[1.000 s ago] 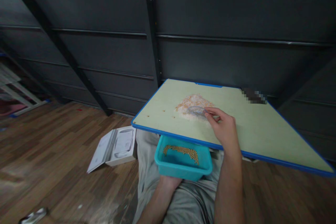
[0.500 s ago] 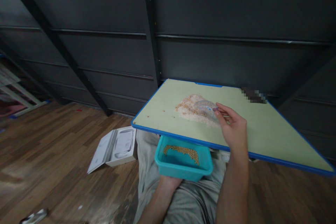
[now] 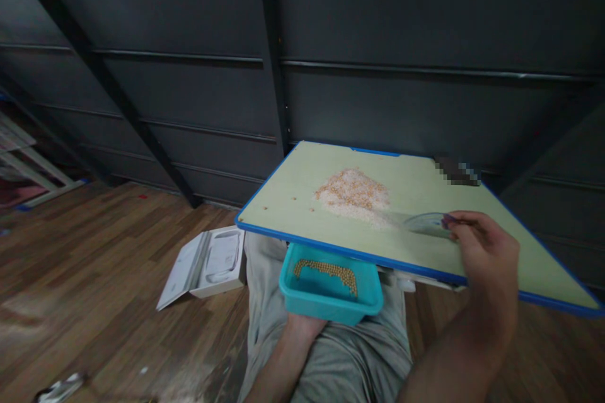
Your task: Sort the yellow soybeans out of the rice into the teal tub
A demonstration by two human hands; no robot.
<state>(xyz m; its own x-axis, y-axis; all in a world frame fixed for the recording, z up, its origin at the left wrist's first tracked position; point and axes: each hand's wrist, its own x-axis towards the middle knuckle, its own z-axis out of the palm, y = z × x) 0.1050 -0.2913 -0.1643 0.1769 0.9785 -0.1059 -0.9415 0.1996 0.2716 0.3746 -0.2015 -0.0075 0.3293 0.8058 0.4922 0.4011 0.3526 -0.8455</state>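
Note:
My right hand (image 3: 486, 245) pinches a clear, half-round plastic piece (image 3: 428, 221) that looks like a protractor. It is over the right part of the pale green board (image 3: 482, 201), to the right of a mixed pile (image 3: 352, 192) of white rice-like grains and small tan beans. A thin trail of white grains runs from the pile toward the piece. Below the board's near edge, a teal plastic tub (image 3: 326, 308) sits above my lap with a band of round tan beans (image 3: 331, 269) inside. My left hand (image 3: 305, 325) holds the tub from underneath, its fingers hidden.
A few loose beans (image 3: 293, 199) lie on the board's left part. A dark pixelated object (image 3: 457, 171) rests at the far right edge. An open white box (image 3: 222, 261) stands on the wooden floor, left of my legs. A dark panelled wall (image 3: 189, 94) rises behind.
My right hand has moved right and nearer to me with the clear plastic piece, off the pile, which shows fully now. The left hand and tub have stayed put.

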